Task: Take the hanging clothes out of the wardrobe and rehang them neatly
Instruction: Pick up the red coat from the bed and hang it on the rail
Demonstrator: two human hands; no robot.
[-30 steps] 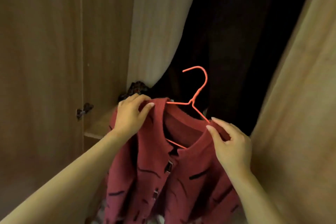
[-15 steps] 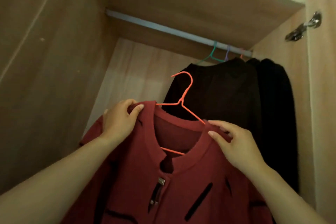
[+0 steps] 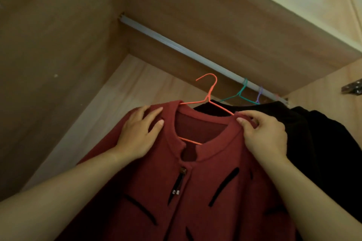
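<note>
A red cardigan (image 3: 205, 182) with black dashes hangs on an orange wire hanger (image 3: 209, 92), raised inside the wardrobe. My left hand (image 3: 139, 135) grips its left shoulder, thumb on the front. My right hand (image 3: 262, 133) pinches the right shoulder at the collar. The hanger's hook sits just below and in front of the white rail (image 3: 176, 49), apart from it. Black clothes (image 3: 323, 139) hang on the rail at the right, on a green hanger (image 3: 242, 92) and a purple hanger (image 3: 259, 94).
Wooden wardrobe walls close in on the left (image 3: 58, 64), with the top panel (image 3: 215, 15) above the rail. A metal door hinge (image 3: 352, 89) sticks out at the right edge. The rail's left stretch is bare.
The view has tilted up from the wardrobe's lower part to the rail. Both hands have lifted the red cardigan on its hanger toward the rail.
</note>
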